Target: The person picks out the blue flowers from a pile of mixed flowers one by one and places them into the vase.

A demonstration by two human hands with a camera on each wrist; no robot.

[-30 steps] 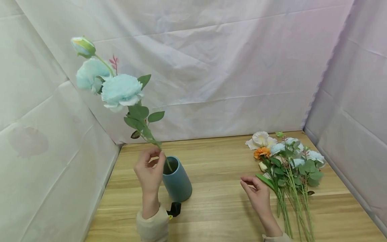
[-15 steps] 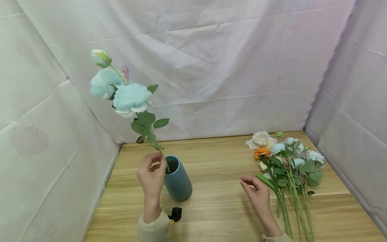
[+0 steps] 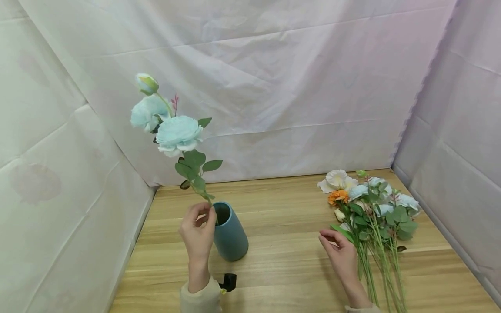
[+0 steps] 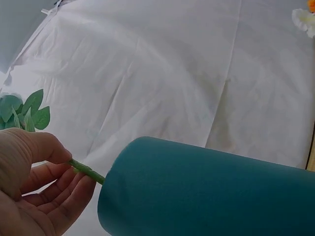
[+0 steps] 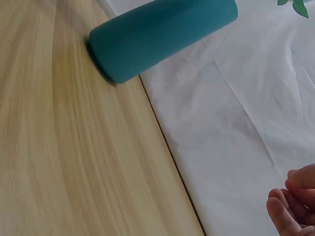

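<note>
A tall light blue flower stem (image 3: 179, 134), with two full blooms, a bud and green leaves, leans to the left above the blue vase (image 3: 231, 238). My left hand (image 3: 198, 232) pinches it low down between thumb and fingers, just beside the vase's mouth. In the left wrist view the green stalk (image 4: 87, 170) runs from the fingertips into the vase opening; its lower end is hidden inside. My right hand (image 3: 343, 257) hovers over the table with loosely bent fingers and holds nothing. It is nearest to the pile of flowers (image 3: 385, 209) on the right.
That pile has white, orange and light blue blooms, its long stalks (image 3: 385, 269) pointing toward the front edge. Pale cloth walls (image 3: 282, 100) enclose the wooden table (image 3: 282, 208). A small black piece (image 3: 229, 281) shows at the left wrist.
My left hand has moved slightly right and down, lowering the flower stem deeper into the vase and bringing its blooms rightward. The right hand has shifted slightly right.
</note>
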